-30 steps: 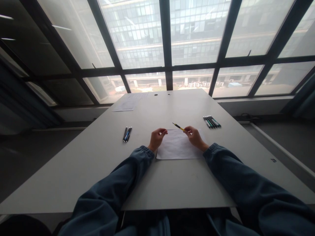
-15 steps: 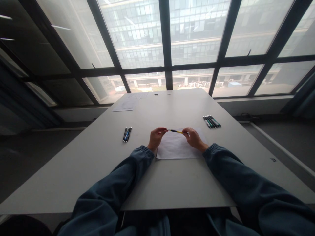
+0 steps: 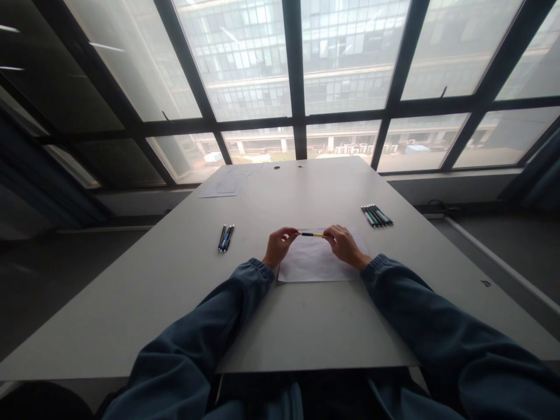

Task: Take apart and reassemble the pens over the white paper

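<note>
A yellow and black pen [image 3: 312,234] is held level between both hands just above a white sheet of paper [image 3: 317,263]. My left hand [image 3: 279,246] pinches its left end with the fingertips. My right hand [image 3: 345,245] is closed round its right end. Both wrists rest at the sheet's far corners, on a grey table [image 3: 184,291]. Dark blue sleeves cover both arms.
A pair of dark pens [image 3: 226,238] lies left of the hands. Several pens [image 3: 377,216] lie in a row to the right. Another printed sheet [image 3: 227,185] sits near the table's far edge. Large windows stand beyond.
The pen pointed up and left in my right hand alone a second ago. It has swung down level, and my left hand has taken hold of its free end.
</note>
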Available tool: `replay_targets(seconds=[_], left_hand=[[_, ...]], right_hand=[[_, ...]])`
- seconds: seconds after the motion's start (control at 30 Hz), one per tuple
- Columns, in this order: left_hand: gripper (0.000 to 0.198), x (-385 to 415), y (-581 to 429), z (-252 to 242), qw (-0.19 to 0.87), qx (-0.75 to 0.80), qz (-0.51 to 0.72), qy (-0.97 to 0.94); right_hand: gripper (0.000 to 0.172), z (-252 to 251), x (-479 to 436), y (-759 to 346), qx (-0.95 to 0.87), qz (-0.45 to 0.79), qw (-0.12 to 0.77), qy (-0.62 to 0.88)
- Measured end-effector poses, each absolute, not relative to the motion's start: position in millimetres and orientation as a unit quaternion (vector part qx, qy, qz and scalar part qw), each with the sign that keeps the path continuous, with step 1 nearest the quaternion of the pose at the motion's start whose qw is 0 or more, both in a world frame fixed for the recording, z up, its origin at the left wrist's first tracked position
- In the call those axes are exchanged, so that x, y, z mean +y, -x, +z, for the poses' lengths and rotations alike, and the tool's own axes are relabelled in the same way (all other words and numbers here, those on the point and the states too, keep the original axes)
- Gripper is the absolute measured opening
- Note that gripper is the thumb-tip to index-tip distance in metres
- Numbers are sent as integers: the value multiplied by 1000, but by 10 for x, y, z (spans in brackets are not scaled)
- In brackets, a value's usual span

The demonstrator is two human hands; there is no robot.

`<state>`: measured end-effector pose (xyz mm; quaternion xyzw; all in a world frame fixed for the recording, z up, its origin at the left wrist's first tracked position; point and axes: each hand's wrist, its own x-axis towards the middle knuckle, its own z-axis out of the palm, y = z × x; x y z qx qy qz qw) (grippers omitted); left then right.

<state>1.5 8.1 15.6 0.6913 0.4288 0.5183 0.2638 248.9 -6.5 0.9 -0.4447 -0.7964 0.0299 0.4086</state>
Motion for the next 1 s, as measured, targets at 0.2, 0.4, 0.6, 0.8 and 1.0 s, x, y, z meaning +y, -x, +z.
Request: replay_targets(seconds=[0.2, 0.4, 0.6, 0.8, 1.0], left_hand=[[18, 54, -18, 193, 261, 419, 514, -701], [16, 60, -8, 168, 266, 411, 505, -711], [17, 86, -12, 123, 276, 409, 502, -710], [18, 83, -9, 123, 283, 418, 502, -702], [20, 103, 5, 98, 289, 406, 508, -702]], right_hand=[[9, 26, -73, -2490, -795, 18, 410, 446], [9, 37, -80, -2489, -799, 16, 408, 442], [8, 38, -78, -2479, -802, 17, 419, 426], [9, 42, -82, -2480, -804, 17, 418, 423], [9, 32, -81, -2489, -806, 20, 422, 415]])
